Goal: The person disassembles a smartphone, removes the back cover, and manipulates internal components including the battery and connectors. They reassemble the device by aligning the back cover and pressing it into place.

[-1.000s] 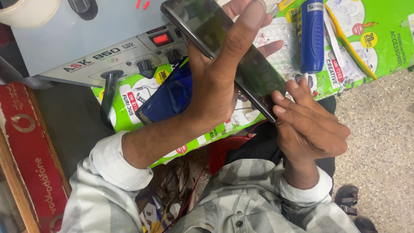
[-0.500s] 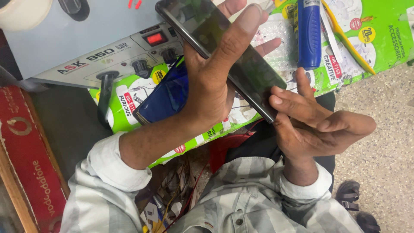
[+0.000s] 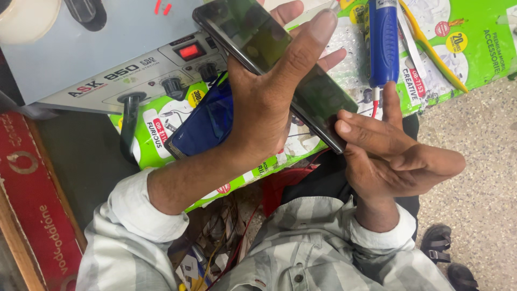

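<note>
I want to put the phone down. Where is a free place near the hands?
Free: the grey top of the station behind the dark smartphone. Crowded: green packages around the blue tool, under the left hand and right hand.

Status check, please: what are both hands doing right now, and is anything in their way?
Left hand grips the dark phone across its glass. Right hand fingertips press its lower end. Blue tool lies close behind, not touching.
</note>
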